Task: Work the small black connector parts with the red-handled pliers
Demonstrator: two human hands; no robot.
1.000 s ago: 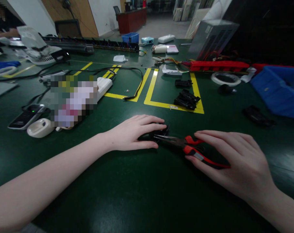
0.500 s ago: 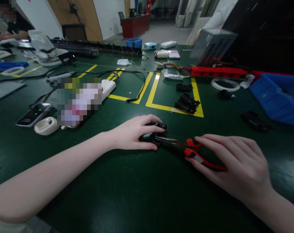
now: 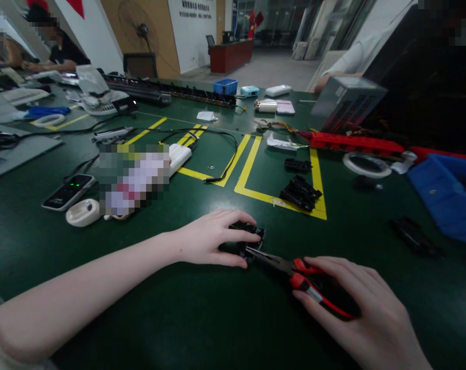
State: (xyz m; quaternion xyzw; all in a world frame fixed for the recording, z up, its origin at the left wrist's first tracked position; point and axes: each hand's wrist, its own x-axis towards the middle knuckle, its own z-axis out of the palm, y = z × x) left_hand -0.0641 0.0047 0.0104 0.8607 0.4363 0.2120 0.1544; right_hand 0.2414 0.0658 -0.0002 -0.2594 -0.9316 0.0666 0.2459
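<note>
My left hand (image 3: 217, 239) holds a small black plastic part (image 3: 259, 237) down on the green table, its fingers spread around and over it. Much of that part is hidden under the fingers. Red-handled long-nose pliers (image 3: 304, 280) are gripped in my right hand (image 3: 366, 303), with the handles between thumb and fingers. The tips of the pliers touch or nearly touch the black part beside my left index finger. Further off, within yellow tape, lie several similar black parts (image 3: 300, 193), and another black part (image 3: 415, 236) lies to the right.
A blue bin (image 3: 444, 195) stands at the right edge, near a roll of white tape (image 3: 367, 164). Behind are a metal power supply box (image 3: 350, 103) and a red strip (image 3: 356, 143). On the left are a black cable (image 3: 233, 149), a white case (image 3: 82, 212) and a black device (image 3: 69, 191).
The view has tilted up, so everything sits lower in the picture. Both hands keep their hold; the pliers' tips have shifted slightly at the black part.
</note>
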